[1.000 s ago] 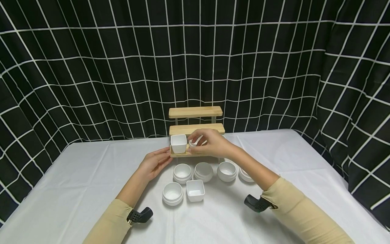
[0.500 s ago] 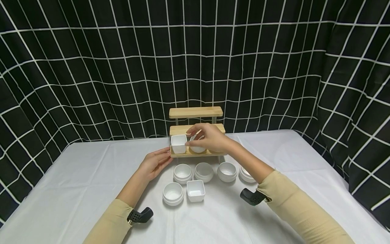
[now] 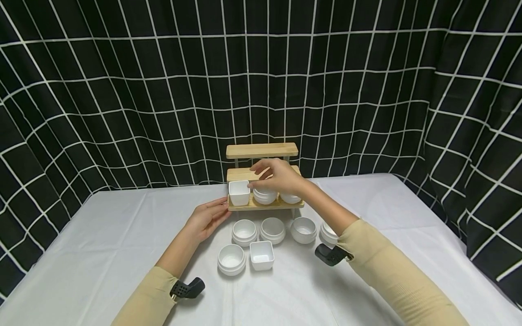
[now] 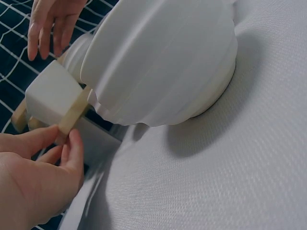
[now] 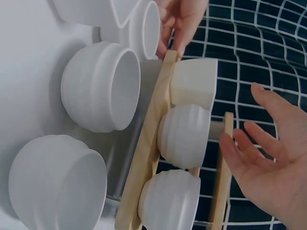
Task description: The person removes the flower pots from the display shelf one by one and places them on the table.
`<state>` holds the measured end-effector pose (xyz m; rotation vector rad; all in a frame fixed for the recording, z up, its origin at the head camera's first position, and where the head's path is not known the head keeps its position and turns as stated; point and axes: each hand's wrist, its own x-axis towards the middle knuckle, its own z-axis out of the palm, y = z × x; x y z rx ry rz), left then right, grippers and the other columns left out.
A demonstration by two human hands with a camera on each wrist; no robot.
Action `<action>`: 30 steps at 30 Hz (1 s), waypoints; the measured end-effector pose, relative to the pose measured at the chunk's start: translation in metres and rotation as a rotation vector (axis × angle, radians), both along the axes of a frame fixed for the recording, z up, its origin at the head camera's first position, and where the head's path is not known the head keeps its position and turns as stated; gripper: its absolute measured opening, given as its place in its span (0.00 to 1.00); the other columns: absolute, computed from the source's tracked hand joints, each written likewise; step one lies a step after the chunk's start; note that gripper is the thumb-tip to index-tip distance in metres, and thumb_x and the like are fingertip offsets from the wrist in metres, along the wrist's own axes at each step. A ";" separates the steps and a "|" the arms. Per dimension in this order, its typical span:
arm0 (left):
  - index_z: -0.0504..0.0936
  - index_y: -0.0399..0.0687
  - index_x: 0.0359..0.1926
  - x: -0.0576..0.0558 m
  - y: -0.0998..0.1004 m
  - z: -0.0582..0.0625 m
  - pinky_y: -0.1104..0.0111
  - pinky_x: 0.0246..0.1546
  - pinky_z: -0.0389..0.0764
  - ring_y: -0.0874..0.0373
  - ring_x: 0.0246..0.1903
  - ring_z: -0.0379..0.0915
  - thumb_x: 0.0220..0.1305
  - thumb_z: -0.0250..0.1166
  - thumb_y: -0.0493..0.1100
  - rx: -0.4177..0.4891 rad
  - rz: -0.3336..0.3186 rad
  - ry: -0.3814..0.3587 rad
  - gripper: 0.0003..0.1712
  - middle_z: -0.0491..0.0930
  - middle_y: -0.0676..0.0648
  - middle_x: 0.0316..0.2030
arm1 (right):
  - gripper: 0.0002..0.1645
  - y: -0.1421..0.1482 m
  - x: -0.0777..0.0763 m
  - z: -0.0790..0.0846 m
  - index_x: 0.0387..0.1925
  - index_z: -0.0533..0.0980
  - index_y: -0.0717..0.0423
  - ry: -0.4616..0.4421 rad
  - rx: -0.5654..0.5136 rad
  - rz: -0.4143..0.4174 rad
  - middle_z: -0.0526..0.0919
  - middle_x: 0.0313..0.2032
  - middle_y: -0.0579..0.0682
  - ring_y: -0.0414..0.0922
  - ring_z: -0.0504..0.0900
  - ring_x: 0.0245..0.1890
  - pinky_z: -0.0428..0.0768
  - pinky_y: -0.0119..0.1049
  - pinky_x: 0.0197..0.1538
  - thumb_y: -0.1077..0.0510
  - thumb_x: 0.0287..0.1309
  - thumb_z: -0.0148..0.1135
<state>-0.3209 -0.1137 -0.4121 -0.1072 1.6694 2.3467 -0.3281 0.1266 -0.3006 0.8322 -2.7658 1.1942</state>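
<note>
A three-tier wooden rack (image 3: pixel 271 207) stands toward the back of the table. My left hand (image 3: pixel 209 219) pinches the left end of its lowest board between thumb and fingers, as the left wrist view shows. On that board stand a square white bowl (image 3: pixel 239 194), a ribbed round white bowl (image 3: pixel 264 197) in the middle and another round bowl (image 5: pixel 170 201) at the right. My right hand (image 3: pixel 281 176) hovers over the middle bowl with its fingers spread. In the right wrist view a gap shows between those fingers (image 5: pixel 264 139) and the bowls.
On the white cloth before the rack are several round white bowls (image 3: pixel 231 259) and a square one (image 3: pixel 262 256). My right forearm partly covers the rightmost bowl (image 3: pixel 327 233). A black gridded curtain (image 3: pixel 261 81) hangs behind the table.
My right hand has let go of the middle round bowl and lifted off it, leaving it on the lowest board. The left hand has stayed at the board's end.
</note>
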 end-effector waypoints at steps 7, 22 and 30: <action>0.66 0.27 0.75 -0.001 0.000 0.000 0.72 0.60 0.86 0.64 0.44 0.83 0.79 0.55 0.27 -0.002 0.006 -0.001 0.27 0.67 0.27 0.73 | 0.33 -0.003 -0.006 0.000 0.63 0.77 0.69 -0.024 0.018 0.006 0.82 0.59 0.67 0.60 0.86 0.56 0.90 0.45 0.59 0.59 0.61 0.77; 0.64 0.26 0.76 0.000 0.000 0.000 0.71 0.64 0.83 0.65 0.44 0.83 0.79 0.54 0.27 0.006 -0.003 0.005 0.28 0.65 0.26 0.74 | 0.38 -0.014 -0.014 -0.002 0.67 0.75 0.68 -0.112 -0.008 -0.005 0.81 0.60 0.66 0.59 0.85 0.58 0.89 0.45 0.61 0.63 0.56 0.79; 0.64 0.26 0.76 0.000 -0.001 -0.001 0.72 0.61 0.85 0.64 0.44 0.83 0.79 0.54 0.27 0.023 -0.005 0.005 0.28 0.65 0.27 0.74 | 0.40 -0.020 -0.016 -0.004 0.67 0.75 0.67 -0.152 -0.008 -0.020 0.81 0.61 0.65 0.58 0.85 0.59 0.88 0.46 0.63 0.64 0.53 0.81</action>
